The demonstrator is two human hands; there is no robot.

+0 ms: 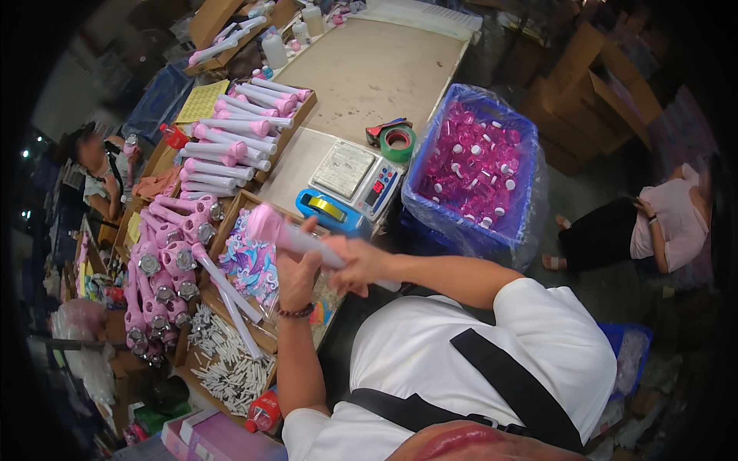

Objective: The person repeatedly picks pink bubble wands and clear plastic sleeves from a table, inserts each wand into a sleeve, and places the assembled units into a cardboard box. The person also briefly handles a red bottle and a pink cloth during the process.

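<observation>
A pink-headed toy wand with a white tube [265, 223] is held slantwise in front of my chest, slightly blurred. Around its tube, just below the pink head, my left hand [295, 280] is closed. My right hand [358, 265] grips the same tube further down, near its lower end. Under the wand's head, a cardboard tray holds a pile of printed pink, blue and purple pieces [250, 261]. Just beyond the hands, a blue tape dispenser [330, 209] stands beside a digital scale [356, 175].
Left are stacked pink-and-white wands [231, 127], wands with clear faceted knobs [165, 261] and small white sticks [223, 361]. Right stands a blue crate [524, 127] of pink bottles. Green tape [399, 143] lies by the scale. One person stands right, another sits far left.
</observation>
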